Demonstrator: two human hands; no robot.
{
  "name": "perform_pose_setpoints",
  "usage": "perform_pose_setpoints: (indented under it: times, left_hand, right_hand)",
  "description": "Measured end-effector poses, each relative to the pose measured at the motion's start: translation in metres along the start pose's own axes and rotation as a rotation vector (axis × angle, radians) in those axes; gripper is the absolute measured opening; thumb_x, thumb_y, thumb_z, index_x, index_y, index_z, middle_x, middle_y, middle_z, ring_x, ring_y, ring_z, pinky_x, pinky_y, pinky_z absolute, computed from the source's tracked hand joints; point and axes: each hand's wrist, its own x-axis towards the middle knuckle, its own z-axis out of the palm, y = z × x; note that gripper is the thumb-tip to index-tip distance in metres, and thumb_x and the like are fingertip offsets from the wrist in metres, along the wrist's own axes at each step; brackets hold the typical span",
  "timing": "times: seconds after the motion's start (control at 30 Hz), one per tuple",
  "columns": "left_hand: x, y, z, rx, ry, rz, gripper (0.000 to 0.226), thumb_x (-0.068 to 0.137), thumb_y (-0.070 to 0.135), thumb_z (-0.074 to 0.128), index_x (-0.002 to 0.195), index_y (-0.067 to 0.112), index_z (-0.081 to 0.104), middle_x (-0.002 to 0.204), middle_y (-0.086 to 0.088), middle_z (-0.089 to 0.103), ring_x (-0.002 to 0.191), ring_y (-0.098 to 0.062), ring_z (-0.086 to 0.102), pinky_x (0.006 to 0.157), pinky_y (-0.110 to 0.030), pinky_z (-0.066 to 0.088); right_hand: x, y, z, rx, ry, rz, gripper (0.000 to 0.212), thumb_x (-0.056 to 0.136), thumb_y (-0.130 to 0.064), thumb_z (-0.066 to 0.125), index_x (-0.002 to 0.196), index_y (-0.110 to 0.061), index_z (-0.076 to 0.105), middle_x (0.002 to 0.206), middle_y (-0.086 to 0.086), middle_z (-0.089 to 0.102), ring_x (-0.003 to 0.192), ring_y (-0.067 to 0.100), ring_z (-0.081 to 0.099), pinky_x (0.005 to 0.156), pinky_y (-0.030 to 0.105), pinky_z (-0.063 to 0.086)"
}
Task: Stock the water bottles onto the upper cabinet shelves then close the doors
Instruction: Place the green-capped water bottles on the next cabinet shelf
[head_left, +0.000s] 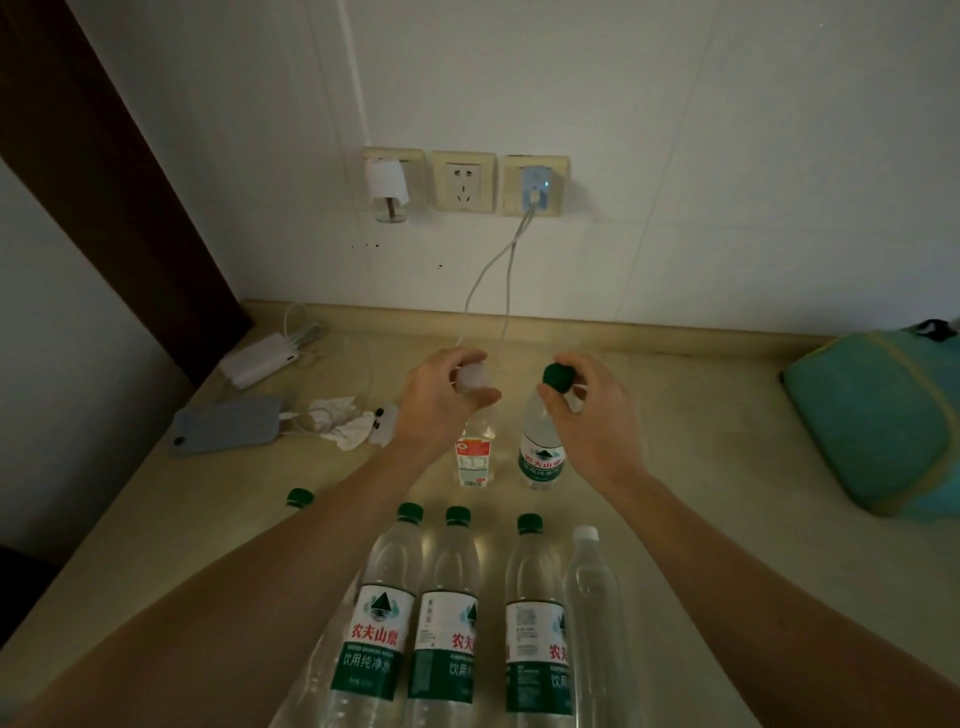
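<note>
Left hand: the left hand (441, 389) is curled over the top of a white-capped bottle (474, 457); the cap is largely covered by the fingers, and only the lower body with its red and white label is seen beneath the hand.
Right hand: the right hand (587, 410) is pinched on the green cap of a green-labelled bottle (542, 452), thumb and fingers wrapped round the cap; the neck is partly hidden by the thumb.
Held bottles: both are seen upright on the desk (701, 467), just beside each other, near the middle of it.
Near row: three green-capped water bottles (447, 613) and a clear unlabelled bottle (592, 613) with a white cap are lined up at the near edge, their bases cut off by the frame's lower border.
Half-hidden cap: a further green cap (300, 498) is seen at the left forearm; the bottle beneath cannot be made out.
Desk clutter: a grey phone (228, 425), a crumpled tissue (343, 423) and a white power bank (260, 359) with cables are laid at the left.
Right edge: a teal bag (883, 421) is cut off by the frame.
Wall: three sockets are mounted, the middle wall socket (463, 181) unused, and a charger (537, 187) is plugged into the right one.
Cabinet: not shown in this view.
</note>
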Motion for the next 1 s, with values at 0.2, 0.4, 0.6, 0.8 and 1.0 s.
perform_pose_setpoints:
  times: [0.2, 0.4, 0.6, 0.8, 1.0]
  left_hand:
    - [-0.008, -0.007, -0.003, -0.021, -0.04, 0.008, 0.061, 0.075, 0.028, 0.086, 0.13, 0.018, 0.059, 0.119, 0.007, 0.062, 0.104, -0.008, 0.06, 0.087, -0.018, 0.05]
    - [-0.021, -0.032, 0.005, -0.064, -0.176, -0.144, 0.087, 0.068, 0.027, 0.092, 0.141, 0.025, 0.045, 0.132, 0.008, 0.058, 0.123, -0.013, 0.055, 0.107, -0.039, 0.045]
    - [-0.026, -0.061, 0.02, -0.134, -0.215, -0.246, 0.085, 0.069, 0.021, 0.092, 0.14, 0.024, 0.046, 0.13, 0.008, 0.061, 0.119, -0.011, 0.059, 0.105, -0.042, 0.049]
    - [-0.017, -0.06, 0.019, -0.15, -0.181, -0.245, 0.081, 0.067, 0.015, 0.092, 0.137, 0.021, 0.051, 0.126, 0.005, 0.064, 0.111, -0.01, 0.063, 0.094, -0.028, 0.051]
    - [-0.003, -0.003, 0.001, -0.202, -0.111, -0.081, 0.079, 0.065, 0.014, 0.092, 0.133, 0.02, 0.053, 0.119, 0.007, 0.066, 0.096, 0.004, 0.064, 0.077, -0.012, 0.053]
  right_hand:
    - [-0.015, 0.032, 0.019, 0.066, -0.061, 0.135, 0.072, 0.084, -0.046, 0.074, 0.144, -0.031, 0.037, 0.141, -0.007, 0.045, 0.121, 0.01, 0.048, 0.098, 0.03, 0.043]
    - [-0.025, 0.063, 0.041, 0.175, -0.152, 0.266, 0.085, 0.07, -0.039, 0.087, 0.139, -0.035, 0.036, 0.131, -0.011, 0.054, 0.114, 0.011, 0.056, 0.094, 0.031, 0.049]
    - [-0.026, 0.083, 0.052, 0.224, -0.172, 0.346, 0.069, 0.071, -0.027, 0.089, 0.122, -0.037, 0.043, 0.101, -0.029, 0.057, 0.093, -0.003, 0.059, 0.068, 0.009, 0.044]
    - [-0.029, 0.079, 0.052, 0.281, -0.107, 0.364, 0.065, 0.069, -0.026, 0.09, 0.117, -0.037, 0.048, 0.103, -0.027, 0.06, 0.095, -0.008, 0.058, 0.07, 0.01, 0.045]
    - [-0.02, 0.031, 0.009, 0.38, 0.043, 0.286, 0.067, 0.069, -0.021, 0.09, 0.122, -0.034, 0.052, 0.111, -0.02, 0.064, 0.097, -0.011, 0.062, 0.067, 0.008, 0.051]
